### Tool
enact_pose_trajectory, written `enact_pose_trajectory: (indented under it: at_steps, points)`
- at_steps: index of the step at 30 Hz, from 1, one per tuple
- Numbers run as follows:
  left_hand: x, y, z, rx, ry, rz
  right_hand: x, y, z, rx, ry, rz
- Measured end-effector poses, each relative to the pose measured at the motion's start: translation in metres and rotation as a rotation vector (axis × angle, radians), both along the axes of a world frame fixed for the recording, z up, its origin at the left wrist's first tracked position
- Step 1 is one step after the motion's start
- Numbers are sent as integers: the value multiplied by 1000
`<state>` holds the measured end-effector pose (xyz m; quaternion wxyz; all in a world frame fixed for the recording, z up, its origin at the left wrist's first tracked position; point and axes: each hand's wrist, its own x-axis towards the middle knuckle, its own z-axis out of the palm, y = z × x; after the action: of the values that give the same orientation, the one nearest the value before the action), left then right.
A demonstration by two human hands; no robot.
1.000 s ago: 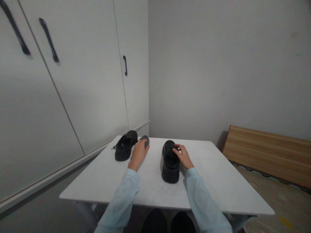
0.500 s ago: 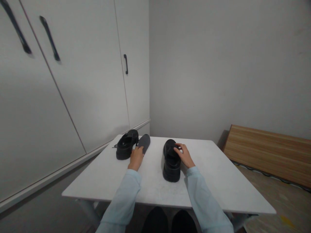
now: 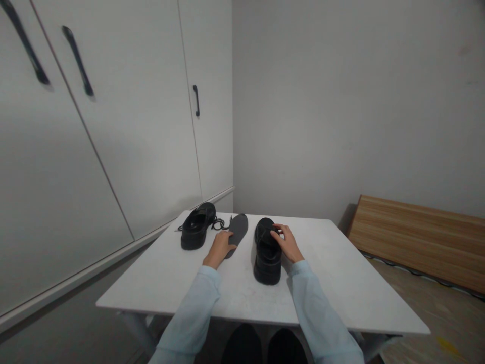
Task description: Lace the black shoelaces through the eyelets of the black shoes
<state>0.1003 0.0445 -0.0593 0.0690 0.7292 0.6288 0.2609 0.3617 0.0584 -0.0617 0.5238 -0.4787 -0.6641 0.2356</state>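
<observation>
My left hand (image 3: 219, 248) is closed on the lower left edge of a dark grey insole (image 3: 239, 227), which slants above the table between two black shoes. The right-hand black shoe (image 3: 267, 272) stands upright with its heel toward me and its toe pointing away. At its upper, my right hand (image 3: 289, 244) pinches the tongue near the opening; the fingertips are partly hidden. On the left stands the other black shoe (image 3: 193, 238), untouched, its loose laces (image 3: 220, 223) trailing onto the table beside it.
The shoes stand on a white table (image 3: 326, 293). White cabinet doors (image 3: 151, 126) with dark handles rise on the left, and a grey wall (image 3: 341, 101) is behind. A wood-grain board (image 3: 417, 240) leans at the right, beyond the table.
My left hand has moved the insole to the right, away from the left shoe, uncovering that shoe's laces. The right hand and its shoe have barely moved.
</observation>
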Motion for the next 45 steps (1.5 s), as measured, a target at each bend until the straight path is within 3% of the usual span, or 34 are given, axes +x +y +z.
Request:
enact_pose_trajectory:
  at_steps: [9, 15, 22, 27, 37, 45]
  points:
    - [10, 0, 8, 189, -173, -76, -2, -1, 2, -13, 9, -2]
    - [16, -13, 28, 260, -345, -110, -1, 0, 2, -13, 2, -8]
    - [36, -40, 52, 246, -610, -197, -3, -5, 10, 15, 3, 23]
    - [52, -60, 61, 119, -742, -261, -4, -6, 17, 31, 141, 43]
    - [85, -94, 53, 7, -740, -242, 1, -8, 21, -128, 475, -44]
    - [94, -105, 52, 20, -616, -296, 7, -4, 19, -88, 564, -46]
